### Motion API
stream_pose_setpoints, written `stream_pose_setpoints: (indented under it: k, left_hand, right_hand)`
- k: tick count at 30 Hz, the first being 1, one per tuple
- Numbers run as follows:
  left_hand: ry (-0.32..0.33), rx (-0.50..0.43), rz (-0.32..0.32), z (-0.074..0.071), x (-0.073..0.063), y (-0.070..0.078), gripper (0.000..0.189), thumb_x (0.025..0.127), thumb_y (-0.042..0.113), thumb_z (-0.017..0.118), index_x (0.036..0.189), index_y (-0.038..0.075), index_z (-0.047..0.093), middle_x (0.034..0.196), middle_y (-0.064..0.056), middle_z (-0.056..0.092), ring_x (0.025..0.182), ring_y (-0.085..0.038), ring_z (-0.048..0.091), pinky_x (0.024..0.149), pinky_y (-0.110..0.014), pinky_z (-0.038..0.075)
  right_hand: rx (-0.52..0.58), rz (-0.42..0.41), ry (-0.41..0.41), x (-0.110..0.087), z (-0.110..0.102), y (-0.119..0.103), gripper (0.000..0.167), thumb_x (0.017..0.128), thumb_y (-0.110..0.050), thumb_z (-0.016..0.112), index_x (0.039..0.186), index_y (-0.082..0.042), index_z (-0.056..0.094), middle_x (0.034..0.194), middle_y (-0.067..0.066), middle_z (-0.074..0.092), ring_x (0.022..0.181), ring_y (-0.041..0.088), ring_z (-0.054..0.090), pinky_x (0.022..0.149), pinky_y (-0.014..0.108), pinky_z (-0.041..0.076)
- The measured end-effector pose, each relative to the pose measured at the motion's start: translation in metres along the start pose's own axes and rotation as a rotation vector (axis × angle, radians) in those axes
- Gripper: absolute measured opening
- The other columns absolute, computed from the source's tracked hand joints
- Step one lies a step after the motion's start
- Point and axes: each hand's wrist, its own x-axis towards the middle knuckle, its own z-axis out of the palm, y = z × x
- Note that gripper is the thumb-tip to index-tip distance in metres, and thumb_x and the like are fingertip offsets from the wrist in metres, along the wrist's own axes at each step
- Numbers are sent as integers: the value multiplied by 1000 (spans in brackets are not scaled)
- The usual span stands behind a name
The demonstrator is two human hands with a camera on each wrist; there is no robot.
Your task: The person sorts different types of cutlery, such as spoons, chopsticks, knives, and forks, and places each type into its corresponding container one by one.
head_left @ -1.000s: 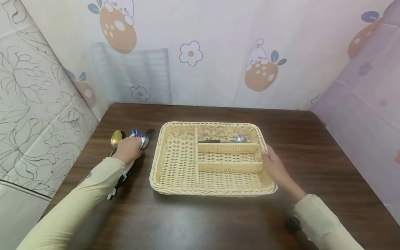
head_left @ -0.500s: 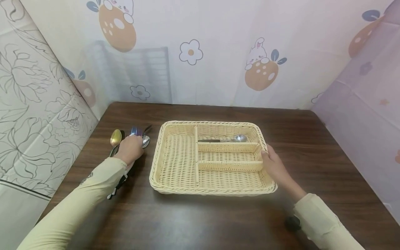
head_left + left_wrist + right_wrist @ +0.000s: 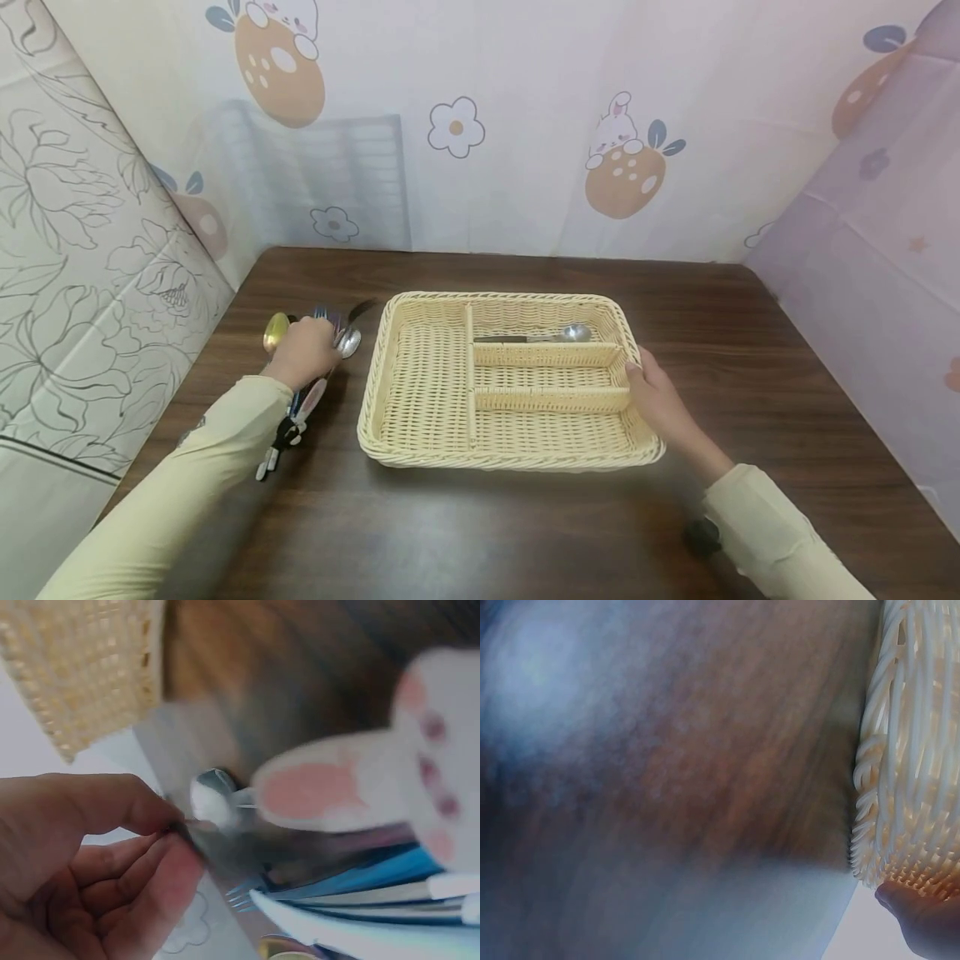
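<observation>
My left hand point(image 3: 303, 352) is over a loose pile of cutlery on the left of the table. In the left wrist view its thumb and fingertips pinch a dark, blurred piece of cutlery point(image 3: 225, 851); its dark, curved end pokes out beyond the hand in the head view, and its exact kind is unclear. A silver spoon point(image 3: 348, 342), a gold spoon point(image 3: 275, 331) and blue-tined forks lie close by. My right hand point(image 3: 660, 400) grips the right rim of a woven, divided basket point(image 3: 510, 461), thumb over the edge. Inside its back compartment lies a dark-handled spoon point(image 3: 576, 333).
A bunny-shaped handle point(image 3: 322, 784) and several other handles lie beneath the left hand. Dark wood table point(image 3: 450, 533) surrounds the basket. Printed cloth point(image 3: 517, 167) hangs behind and at both sides. A small dark object point(image 3: 702, 537) sits near the right sleeve.
The dark piece of cutlery has turned and shifted slightly at my left hand, which has lifted and uncovered the bunny-shaped handle. My right hand and the basket stay in place.
</observation>
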Motion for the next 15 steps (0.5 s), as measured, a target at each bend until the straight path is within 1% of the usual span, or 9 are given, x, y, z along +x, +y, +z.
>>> stream_pose_setpoints:
  k: [5, 7, 8, 9, 12, 15]
  left_hand:
    - [18, -73, 17, -13, -6, 6, 44, 80, 2, 57, 49, 15, 29, 47, 6, 23, 40, -9, 25, 39, -24, 27]
    - [37, -88, 30, -17, -8, 9, 44, 79, 1, 55, 48, 16, 28, 45, 8, 20, 40, -7, 22, 38, -22, 24]
    - [44, -93, 37, -19, -9, 10, 44, 79, 0, 55, 47, 16, 28, 45, 8, 20, 40, -7, 21, 38, -22, 22]
    - [54, -91, 46, -21, -10, 12, 43, 76, -1, 54, 46, 17, 28, 44, 9, 20, 39, -6, 20, 38, -22, 22]
    - [75, -95, 65, -28, -12, 19, 42, 72, -1, 52, 45, 17, 26, 44, 9, 18, 39, -5, 19, 38, -22, 20]
    - [70, -118, 68, -33, -14, 28, 43, 73, -2, 54, 46, 17, 26, 46, 9, 17, 41, -6, 18, 40, -22, 20]
  right_hand:
    - [1, 3, -3, 0, 0, 0, 58, 104, -31, 19, 151, -2, 0, 139, 35, 32, 124, 47, 41, 101, 57, 31]
    - [0, 5, -4, 0, 0, -1, 58, 104, -31, 19, 151, -2, -1, 139, 35, 32, 123, 47, 42, 101, 57, 31]
    - [1, 4, -4, 0, 0, -1, 58, 104, -31, 19, 151, -2, -1, 139, 35, 32, 123, 47, 42, 101, 57, 31]
    - [3, 4, -2, 0, 0, -1, 58, 104, -31, 19, 150, -1, 0, 139, 36, 32, 123, 47, 42, 101, 57, 32]
    - [-3, 10, -4, 0, 0, -2, 58, 104, -31, 19, 150, -1, -1, 142, 35, 28, 126, 48, 37, 102, 58, 28]
    - [-13, 14, -3, 1, 0, -2, 58, 104, -30, 19, 151, -1, -1, 144, 35, 25, 130, 48, 32, 104, 59, 24]
